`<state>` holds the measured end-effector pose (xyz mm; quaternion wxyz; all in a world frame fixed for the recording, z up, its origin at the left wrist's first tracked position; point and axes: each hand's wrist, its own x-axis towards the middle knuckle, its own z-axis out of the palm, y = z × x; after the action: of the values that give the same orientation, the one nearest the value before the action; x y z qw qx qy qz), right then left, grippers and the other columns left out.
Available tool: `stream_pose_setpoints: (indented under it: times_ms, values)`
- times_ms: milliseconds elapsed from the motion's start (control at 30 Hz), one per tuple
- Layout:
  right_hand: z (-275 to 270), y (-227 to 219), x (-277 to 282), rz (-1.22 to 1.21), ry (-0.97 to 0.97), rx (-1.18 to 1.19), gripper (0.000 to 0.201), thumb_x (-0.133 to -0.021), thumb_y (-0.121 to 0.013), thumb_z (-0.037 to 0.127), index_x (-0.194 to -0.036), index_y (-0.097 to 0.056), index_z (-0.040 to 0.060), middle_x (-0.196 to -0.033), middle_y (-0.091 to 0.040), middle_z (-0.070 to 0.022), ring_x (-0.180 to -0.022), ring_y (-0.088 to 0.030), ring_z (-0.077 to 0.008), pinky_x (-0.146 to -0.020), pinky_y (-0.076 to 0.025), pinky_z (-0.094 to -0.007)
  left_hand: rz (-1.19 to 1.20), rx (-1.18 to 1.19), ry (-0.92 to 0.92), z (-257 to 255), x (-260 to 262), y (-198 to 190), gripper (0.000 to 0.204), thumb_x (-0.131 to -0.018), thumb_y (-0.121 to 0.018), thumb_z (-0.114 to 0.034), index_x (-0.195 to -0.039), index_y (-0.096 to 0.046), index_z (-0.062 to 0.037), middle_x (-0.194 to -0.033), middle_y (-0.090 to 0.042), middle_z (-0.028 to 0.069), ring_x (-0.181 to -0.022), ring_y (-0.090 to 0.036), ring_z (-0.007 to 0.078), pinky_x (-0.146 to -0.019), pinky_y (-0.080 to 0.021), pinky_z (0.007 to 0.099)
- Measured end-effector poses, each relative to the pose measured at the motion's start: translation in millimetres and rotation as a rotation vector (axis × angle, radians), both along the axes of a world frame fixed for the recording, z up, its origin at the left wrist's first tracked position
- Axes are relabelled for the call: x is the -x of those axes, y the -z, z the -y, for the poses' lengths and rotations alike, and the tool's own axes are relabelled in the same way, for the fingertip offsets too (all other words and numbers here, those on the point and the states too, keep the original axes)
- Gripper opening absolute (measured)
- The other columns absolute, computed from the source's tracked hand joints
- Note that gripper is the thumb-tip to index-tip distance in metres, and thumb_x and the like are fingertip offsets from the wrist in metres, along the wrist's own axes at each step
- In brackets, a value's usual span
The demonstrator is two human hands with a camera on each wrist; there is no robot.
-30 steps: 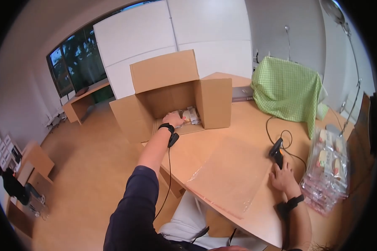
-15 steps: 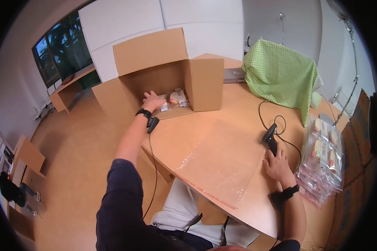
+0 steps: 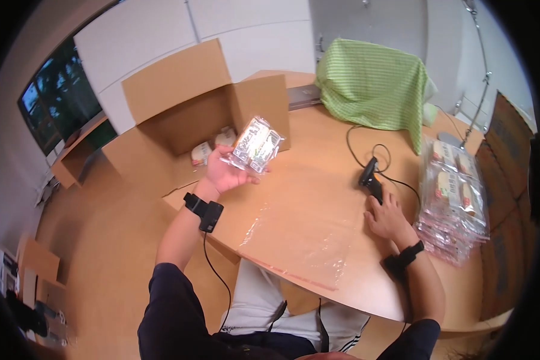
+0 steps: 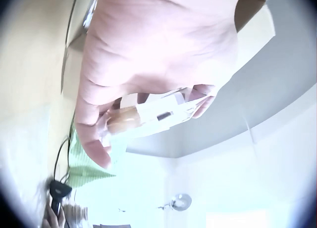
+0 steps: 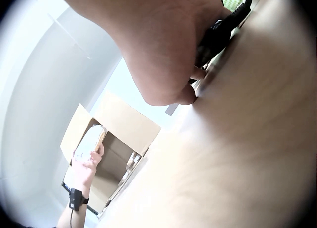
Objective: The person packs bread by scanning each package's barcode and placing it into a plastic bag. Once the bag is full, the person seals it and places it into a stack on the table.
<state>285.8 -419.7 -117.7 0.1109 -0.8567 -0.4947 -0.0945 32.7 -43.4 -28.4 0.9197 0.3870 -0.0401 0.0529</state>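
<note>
My left hand holds a clear packet up in front of the cardboard box, palm turned upward. In the left wrist view its thumb and fingers curl round the packet. More packets lie inside the box, which opens toward me. My right hand rests on the table with its fingers against the handle of a black scanner. The right wrist view shows the black scanner beside the fingers, partly hidden by the hand.
A flat clear plastic bag lies mid-table. Filled bags are stacked at the right, near a metal lamp stand. Green checked cloth covers something at the back. The scanner's cable loops behind it.
My left hand has come out of the box with a packet and moved toward me. The right hand stays at the scanner. The head view has shifted to the right.
</note>
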Motion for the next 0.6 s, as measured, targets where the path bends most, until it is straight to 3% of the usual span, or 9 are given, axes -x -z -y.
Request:
stream_pose_setpoints:
  times_ms: [33,133,333,433,467,500,533,600]
  values:
    - [0,1,-1,0.001,-0.001,0.005,0.044,-0.086,-0.059,0.034,-0.121,-0.056,0.0085,-0.146,-0.029,-0.036,-0.119,-0.046,-0.0502,-0.095,-0.043,-0.06,0.038,-0.004,0.086,6,-16,4,0.076,-0.081,-0.047,-0.034,-0.149,-0.033,-0.0036,-0.146,-0.041,0.0262,-0.125,-0.045,0.055,-0.09,-0.049,0.0604]
    - [1,-1,-1,0.012,-0.01,0.005,0.043,-0.085,-0.059,0.035,-0.119,-0.058,0.0096,-0.144,-0.031,-0.0362,-0.115,-0.048,-0.0513,-0.093,-0.044,-0.0596,0.071,-0.134,0.117,37,-59,8,0.083,-0.076,-0.052,-0.036,-0.15,-0.031,-0.0044,-0.147,-0.039,0.0272,-0.126,-0.042,0.0583,-0.091,-0.049,0.0637]
    - [1,3,-3,0.046,-0.022,-0.009,0.04,-0.084,-0.061,0.037,-0.116,-0.059,0.0128,-0.143,-0.033,-0.0363,-0.11,-0.051,-0.0521,-0.092,-0.045,-0.0594,0.066,-0.176,0.194,50,-119,34,0.08,-0.081,-0.057,-0.023,-0.152,-0.022,-0.0083,-0.143,-0.044,0.0262,-0.124,-0.051,0.0485,-0.088,-0.056,0.0575]
    - [0,-6,0,0.001,-0.008,0.004,0.053,-0.083,-0.064,0.034,-0.13,-0.049,0.0139,-0.141,-0.034,-0.0358,-0.111,-0.051,-0.0541,-0.092,-0.045,-0.0612,-0.025,-0.251,0.135,54,-124,48,0.075,-0.086,-0.055,-0.008,-0.152,-0.021,-0.0139,-0.142,-0.047,0.0194,-0.123,-0.055,0.0383,-0.09,-0.056,0.0554]
    - [-1,-8,1,-0.053,-0.008,-0.013,0.059,-0.083,-0.065,0.033,-0.135,-0.044,0.0143,-0.14,-0.034,-0.0354,-0.111,-0.05,-0.0551,-0.092,-0.045,-0.0621,-0.013,-0.238,0.134,54,-127,53,0.075,-0.086,-0.055,-0.008,-0.152,-0.021,-0.0139,-0.142,-0.047,0.0194,-0.123,-0.055,0.0383,-0.09,-0.056,0.0554]
    - [-2,-13,1,-0.059,-0.003,0.034,0.076,-0.081,-0.067,0.03,-0.145,-0.031,0.0108,-0.139,-0.035,-0.0347,-0.112,-0.05,-0.0558,-0.093,-0.045,-0.0611,-0.045,-0.294,0.117,53,-129,61,0.072,-0.089,-0.054,-0.007,-0.152,-0.021,-0.0143,-0.142,-0.047,0.0181,-0.123,-0.055,0.0369,-0.091,-0.055,0.0551]
    - [-2,-20,3,-0.059,-0.011,0.051,0.076,-0.081,-0.067,0.03,-0.145,-0.031,0.0108,-0.139,-0.035,-0.0347,-0.112,-0.05,-0.0558,-0.093,-0.045,-0.0611,-0.083,-0.348,0.098,51,-127,69,0.069,-0.091,-0.053,-0.006,-0.152,-0.021,-0.0147,-0.143,-0.046,0.0168,-0.123,-0.056,0.0355,-0.092,-0.055,0.0548]
    - [-4,-31,6,-0.151,-0.016,0.048,0.081,-0.085,-0.065,0.029,-0.148,-0.022,0.0016,-0.139,-0.035,-0.035,-0.118,-0.047,-0.054,-0.098,-0.044,-0.056,-0.093,-0.339,0.091,51,-126,73,0.063,-0.095,-0.05,-0.006,-0.151,-0.021,-0.0144,-0.143,-0.045,0.0169,-0.124,-0.055,0.0355,-0.093,-0.055,0.0555]
